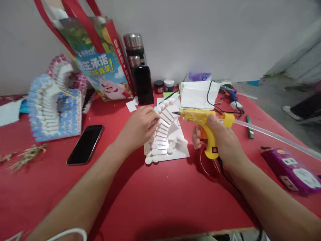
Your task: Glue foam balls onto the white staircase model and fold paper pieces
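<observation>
My right hand is wrapped around the handle of a yellow hot glue gun, its dark nozzle pointing left. Below the nozzle, a white card model lies on the red table, with an arc of step-like strips and small round white pieces along its edge. Over the model's left side is my left hand, fingers pinched together. Whatever those fingertips hold, if anything, is hidden. A round red object, possibly a tape roll, shows under the glue gun.
A smartphone lies at left, near blue and pink finished-looking models. Behind stand a shopping bag, a dark upright phone and a steel flask. A purple packet and long clear stick lie at right.
</observation>
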`<control>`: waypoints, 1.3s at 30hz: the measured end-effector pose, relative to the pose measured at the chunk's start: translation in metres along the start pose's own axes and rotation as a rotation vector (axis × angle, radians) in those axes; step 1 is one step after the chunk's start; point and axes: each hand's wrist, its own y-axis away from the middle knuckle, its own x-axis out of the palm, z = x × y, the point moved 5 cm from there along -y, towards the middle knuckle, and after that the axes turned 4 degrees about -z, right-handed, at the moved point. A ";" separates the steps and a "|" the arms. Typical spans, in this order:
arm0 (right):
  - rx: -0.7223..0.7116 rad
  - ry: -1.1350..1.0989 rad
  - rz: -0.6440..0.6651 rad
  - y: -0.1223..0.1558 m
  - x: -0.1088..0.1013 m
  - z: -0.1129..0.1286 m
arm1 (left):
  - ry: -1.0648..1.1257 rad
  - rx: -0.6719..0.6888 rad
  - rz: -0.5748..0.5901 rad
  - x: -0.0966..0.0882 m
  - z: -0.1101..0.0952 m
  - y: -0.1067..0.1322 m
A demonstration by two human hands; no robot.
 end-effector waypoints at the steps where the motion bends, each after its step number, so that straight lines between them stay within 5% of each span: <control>1: 0.003 0.003 -0.003 -0.001 -0.001 -0.001 | -0.026 -0.017 0.021 0.002 0.001 -0.001; 23: -0.038 0.012 0.027 -0.003 -0.003 -0.003 | -0.011 -0.210 0.034 0.002 0.005 -0.003; 32: -0.018 -0.005 0.032 -0.004 -0.002 -0.004 | -0.069 -0.188 0.067 0.004 0.002 -0.004; 36: -0.016 -0.006 0.030 -0.004 -0.001 -0.003 | 0.036 -0.204 -0.001 -0.002 0.002 -0.003; 39: -0.029 -0.010 0.010 -0.003 -0.002 -0.001 | 0.126 -0.313 -0.159 -0.013 0.008 -0.002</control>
